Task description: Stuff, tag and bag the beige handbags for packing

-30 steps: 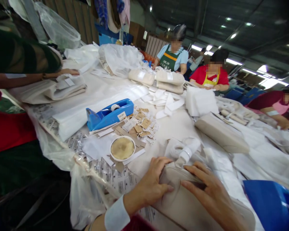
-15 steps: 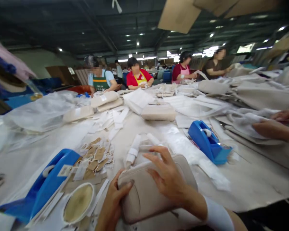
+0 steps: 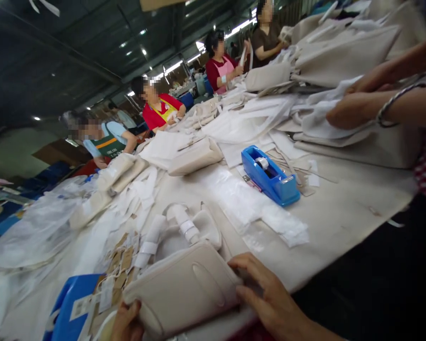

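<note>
A beige handbag (image 3: 184,289) lies flat on the white-covered table (image 3: 341,208) at the near edge, its wrapped handles (image 3: 184,225) pointing away from me. My left hand (image 3: 126,322) grips the bag's left corner from below, fingers curled on it. My right hand (image 3: 266,296) rests on the bag's right end, fingers bent against its edge. A pile of brown paper tags (image 3: 122,263) lies just left of the bag.
Blue tape dispensers stand mid-table (image 3: 270,176) and at the near left (image 3: 71,308). Another beige bag (image 3: 195,156) and stacks of white covers (image 3: 244,121) fill the far side. A co-worker's arms (image 3: 369,102) reach in at right; several people sit behind.
The view has swung right and tilted. My right hand slid from the top of the bag to its right end. My left hand stays on the left corner.
</note>
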The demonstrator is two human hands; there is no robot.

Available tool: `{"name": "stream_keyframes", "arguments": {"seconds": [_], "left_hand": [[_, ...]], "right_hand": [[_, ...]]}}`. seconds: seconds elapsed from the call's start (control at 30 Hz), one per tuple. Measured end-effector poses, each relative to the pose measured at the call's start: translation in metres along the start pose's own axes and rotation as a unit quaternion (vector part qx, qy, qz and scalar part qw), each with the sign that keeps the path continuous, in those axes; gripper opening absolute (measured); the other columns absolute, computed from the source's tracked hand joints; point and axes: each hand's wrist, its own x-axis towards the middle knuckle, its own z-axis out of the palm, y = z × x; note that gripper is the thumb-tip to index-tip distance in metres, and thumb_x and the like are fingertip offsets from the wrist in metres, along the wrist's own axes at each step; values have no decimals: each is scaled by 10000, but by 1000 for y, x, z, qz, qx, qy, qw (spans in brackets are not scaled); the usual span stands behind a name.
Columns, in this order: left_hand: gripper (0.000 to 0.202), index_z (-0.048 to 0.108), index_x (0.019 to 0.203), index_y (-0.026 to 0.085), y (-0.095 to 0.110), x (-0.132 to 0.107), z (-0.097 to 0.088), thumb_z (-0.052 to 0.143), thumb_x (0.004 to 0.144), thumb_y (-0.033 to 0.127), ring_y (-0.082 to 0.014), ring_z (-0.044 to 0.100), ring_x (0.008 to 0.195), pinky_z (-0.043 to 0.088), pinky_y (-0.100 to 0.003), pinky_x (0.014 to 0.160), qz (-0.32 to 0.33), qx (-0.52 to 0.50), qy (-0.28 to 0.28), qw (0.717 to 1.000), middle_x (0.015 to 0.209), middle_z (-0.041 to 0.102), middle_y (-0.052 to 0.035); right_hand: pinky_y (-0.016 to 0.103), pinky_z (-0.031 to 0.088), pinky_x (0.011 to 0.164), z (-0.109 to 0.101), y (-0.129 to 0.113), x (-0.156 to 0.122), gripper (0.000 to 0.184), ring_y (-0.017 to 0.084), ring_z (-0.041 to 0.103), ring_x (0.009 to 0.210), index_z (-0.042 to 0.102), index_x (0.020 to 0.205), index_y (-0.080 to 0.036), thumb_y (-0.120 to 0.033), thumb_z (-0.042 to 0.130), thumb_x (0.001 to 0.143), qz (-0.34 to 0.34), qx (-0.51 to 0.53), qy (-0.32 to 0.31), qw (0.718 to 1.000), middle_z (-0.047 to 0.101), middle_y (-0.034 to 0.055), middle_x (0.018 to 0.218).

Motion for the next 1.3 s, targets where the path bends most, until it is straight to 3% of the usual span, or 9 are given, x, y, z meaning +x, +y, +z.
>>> {"name": "stream_keyframes", "arguments": {"seconds": [0.13, 0.3, 0.43, 0.53, 0.63, 0.73, 0.9, 1.03, 1.3], "left_hand": [[711, 629, 1076, 292, -4, -4, -1, 839, 396, 289, -307, 603, 1095, 560, -341, 876, 5, 33, 16, 999, 791, 723, 52], [781, 638, 1092, 276, 3, -7, 6, 836, 338, 321, -348, 632, 1043, 569, -402, 873, 7, 53, 48, 997, 803, 730, 30], [812, 667, 1090, 225, 4, -14, 11, 846, 305, 330, -383, 657, 977, 586, -432, 806, -11, 1, 23, 1000, 817, 744, -7], [781, 675, 1102, 210, 3, -21, 10, 864, 352, 315, -379, 662, 974, 581, -429, 813, -14, -30, -24, 999, 859, 748, -24], [763, 675, 1120, 204, 8, -30, 9, 872, 390, 308, -366, 654, 1008, 566, -412, 847, -16, -46, -63, 997, 940, 749, -43], [754, 663, 1147, 178, 14, -37, 7, 871, 441, 342, -355, 624, 1089, 527, -407, 927, -14, -41, -83, 996, 1070, 726, -77], [691, 662, 1157, 145, 16, -33, 2, 826, 570, 471, -332, 550, 1207, 425, -400, 1045, 45, 22, -99, 994, 1185, 680, -119], [638, 635, 1192, 146, 14, -24, 9, 783, 647, 443, -286, 623, 1037, 467, -362, 933, 53, 43, -156, 985, 1086, 698, -87], [488, 653, 1086, 151, 16, -21, 25, 716, 724, 472, -247, 616, 963, 437, -297, 847, 74, 135, -153, 976, 996, 693, -43]], "right_hand": [[336, 423, 965, -12, 6, 15, 205, 202, 548, 1091, 577, 1100, -233, -289, 467, 936, -3, 12, 34, 999, 596, 49, 1115], [355, 439, 927, -6, 2, 38, 342, 191, 583, 951, 609, 918, -231, -383, 317, 1010, -6, -10, -89, 996, 628, 29, 948], [391, 396, 1000, -5, 2, 47, 245, 231, 510, 1132, 546, 1059, -224, -421, 461, 940, -24, -49, 20, 998, 568, 61, 1133], [428, 318, 1090, -4, -4, 59, 550, 264, 399, 1287, 429, 1261, -232, -364, 658, 779, -25, -78, 42, 996, 468, 83, 1329], [456, 378, 1035, 3, -20, 76, 691, 274, 505, 1179, 421, 1326, -252, -310, 707, 699, 54, -130, -37, 989, 551, 71, 1245], [466, 399, 1004, 14, -36, 90, 664, 282, 551, 1120, 487, 1294, -260, -327, 712, 673, 86, -193, -59, 976, 597, 61, 1185], [453, 426, 955, 25, -40, 97, 640, 279, 602, 1042, 516, 1285, -299, -435, 680, 682, 96, -242, -47, 964, 642, 38, 1093], [420, 479, 855, 24, -29, 98, 683, 268, 655, 895, 526, 1278, -284, -531, 678, 660, 134, -224, 6, 965, 667, 38, 1015], [306, 502, 657, 28, -13, 97, 645, 220, 660, 769, 483, 1262, -270, -554, 685, 719, 147, -162, 27, 975, 676, 29, 965]]}}
